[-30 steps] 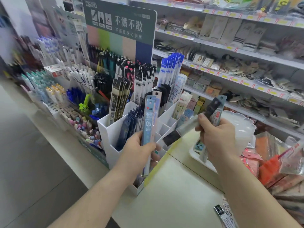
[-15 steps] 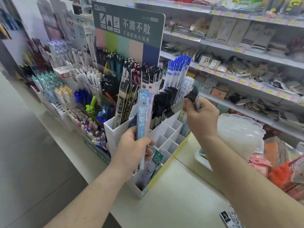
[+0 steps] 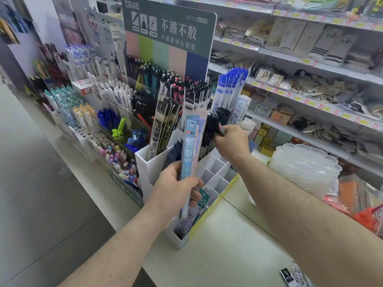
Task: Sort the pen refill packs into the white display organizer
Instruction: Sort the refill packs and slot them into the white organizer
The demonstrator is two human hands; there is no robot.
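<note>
The white display organizer (image 3: 154,168) stands on the counter, its back slots filled with upright refill packs and several front cells bare. My left hand (image 3: 176,195) grips a bundle of light blue refill packs (image 3: 191,148) upright in front of the organizer. My right hand (image 3: 232,142) pinches a dark refill pack (image 3: 220,126) at the top of the black packs in a middle slot. Blue-topped packs (image 3: 230,90) fill the slot behind it.
A green pen display board (image 3: 167,34) and rows of pens stand behind and left of the organizer. A clear plastic tray stack (image 3: 304,164) sits at the right. Loose refill packs (image 3: 294,276) lie near the counter's front edge. Shop shelves run along the back.
My right hand has carried its dark pack left and down to the black packs in the organizer. My left hand has raised the blue bundle a little.
</note>
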